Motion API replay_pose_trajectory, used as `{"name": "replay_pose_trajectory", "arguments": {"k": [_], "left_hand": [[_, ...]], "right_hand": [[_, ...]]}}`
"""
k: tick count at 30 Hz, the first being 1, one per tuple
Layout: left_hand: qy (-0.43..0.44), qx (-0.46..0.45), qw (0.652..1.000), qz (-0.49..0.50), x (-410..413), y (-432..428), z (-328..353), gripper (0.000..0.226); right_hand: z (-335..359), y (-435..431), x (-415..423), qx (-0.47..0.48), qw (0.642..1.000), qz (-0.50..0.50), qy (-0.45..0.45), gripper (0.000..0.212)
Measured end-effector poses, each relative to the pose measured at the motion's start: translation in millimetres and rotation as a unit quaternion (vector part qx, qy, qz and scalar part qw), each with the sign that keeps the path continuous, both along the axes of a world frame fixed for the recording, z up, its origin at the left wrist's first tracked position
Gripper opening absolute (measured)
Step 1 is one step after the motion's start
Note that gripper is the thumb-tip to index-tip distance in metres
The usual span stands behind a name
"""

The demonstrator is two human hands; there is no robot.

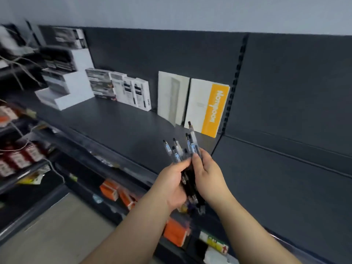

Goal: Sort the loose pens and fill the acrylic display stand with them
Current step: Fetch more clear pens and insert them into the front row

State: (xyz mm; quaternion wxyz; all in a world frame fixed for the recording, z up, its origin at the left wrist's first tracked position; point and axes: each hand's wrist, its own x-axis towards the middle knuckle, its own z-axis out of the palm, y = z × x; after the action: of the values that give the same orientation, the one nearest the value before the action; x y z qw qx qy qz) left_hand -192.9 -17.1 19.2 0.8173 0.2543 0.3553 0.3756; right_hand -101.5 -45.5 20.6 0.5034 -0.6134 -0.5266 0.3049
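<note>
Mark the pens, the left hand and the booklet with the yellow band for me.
pens [191, 147]: head view, clear upper barrel.
left hand [171, 184]: head view, back of hand.
booklet [214, 109]: head view, yellow band.

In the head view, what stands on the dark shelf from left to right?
Stepped white boxes → dark-printed boxes → white pen boxes → pale booklet → yellow-banded booklet.

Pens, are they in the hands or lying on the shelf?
In the hands. The left hand and right hand grip the pens in one bunch, not touching the shelf.
</note>
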Motion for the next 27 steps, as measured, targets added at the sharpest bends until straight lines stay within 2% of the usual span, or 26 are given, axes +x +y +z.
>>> {"name": "replay_pose_trajectory", "arguments": {"k": [9,13,15,17,21,24,27], "left_hand": [[0.009,0.05,0.99,0.129,-183.3,50.8,9.2,0.026],[0.038,0.075,0.98,0.18,-230.2,74.0,5.2,0.025],[0.052,0.084,0.975,0.201,-248.1,90.3,6.1,0.022],[0.073,0.094,0.968,0.223,-264.2,110.1,8.1,0.023],[0.113,0.095,0.949,0.28,-297.8,156.6,17.6,0.023],[0.133,0.106,0.937,0.306,-321.0,192.2,26.3,0.023],[0.135,0.1,0.929,0.331,-346.2,221.1,25.2,0.022]], "right_hand": [[-1.8,87.9,-179.6,0.027,0.982,0.093,-0.161,0.031],[-6.2,121.8,-227.1,0.019,0.975,0.151,-0.161,0.041],[-5.4,143.0,-248.2,0.015,0.975,0.18,-0.13,0.041],[-3.8,166.4,-270.2,0.015,0.977,0.205,-0.054,0.038],[4.9,220.0,-309.3,-0.008,0.968,0.237,0.083,0.017],[10.5,261.1,-333.6,-0.01,0.962,0.247,0.117,0.01],[8.2,296.9,-361.1,-0.034,0.951,0.26,0.161,0.012]]}}
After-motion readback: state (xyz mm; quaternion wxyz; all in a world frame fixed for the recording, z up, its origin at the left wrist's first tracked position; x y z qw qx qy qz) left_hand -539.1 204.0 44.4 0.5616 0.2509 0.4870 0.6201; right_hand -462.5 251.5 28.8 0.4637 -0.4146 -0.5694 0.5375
